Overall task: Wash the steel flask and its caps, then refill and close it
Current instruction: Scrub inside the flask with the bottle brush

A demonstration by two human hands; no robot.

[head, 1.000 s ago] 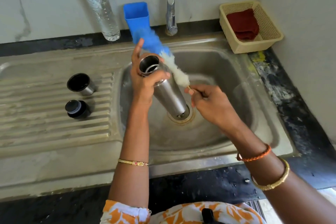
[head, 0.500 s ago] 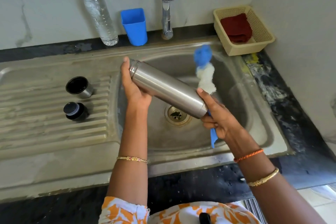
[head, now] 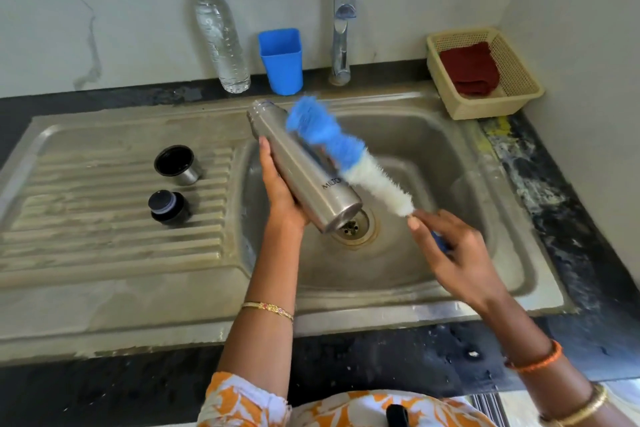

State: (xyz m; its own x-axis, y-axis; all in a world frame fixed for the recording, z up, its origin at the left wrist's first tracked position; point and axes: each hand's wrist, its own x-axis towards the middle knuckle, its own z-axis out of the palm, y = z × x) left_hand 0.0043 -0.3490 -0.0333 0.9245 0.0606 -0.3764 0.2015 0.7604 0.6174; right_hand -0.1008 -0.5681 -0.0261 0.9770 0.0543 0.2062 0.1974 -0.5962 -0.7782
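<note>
the brush (head: 349,152) now lies along the outside of the flask (head: 304,170), its blue and white bristles laid against the steel wall, where half a second ago it stood upright behind the flask's base and a second ago its bristles were beside the open mouth. so the scrubbing has likely shifted to the outer shell.

the flask is held tilted over the sink (head: 433,156), mouth up and away toward the blue cup (head: 281,61), base down just above the drain (head: 353,227). it has swung from nearly level to steeper. the left hand (head: 280,194) cradles it from below, fingers wrapped round the far side out of view, thumb along the near wall. the right hand (head: 450,246) has slid off the flask's base and now pinches the brush handle, fingers curled narrow round it.

the two caps (head: 176,163) (head: 168,206) sit unmoved on the ribbed drainboard, well apart from the flask, and look unwashed yet. the tap (head: 343,21) shows no running water. rinsing, the caps, refilling and closing seem all still ahead.
</note>
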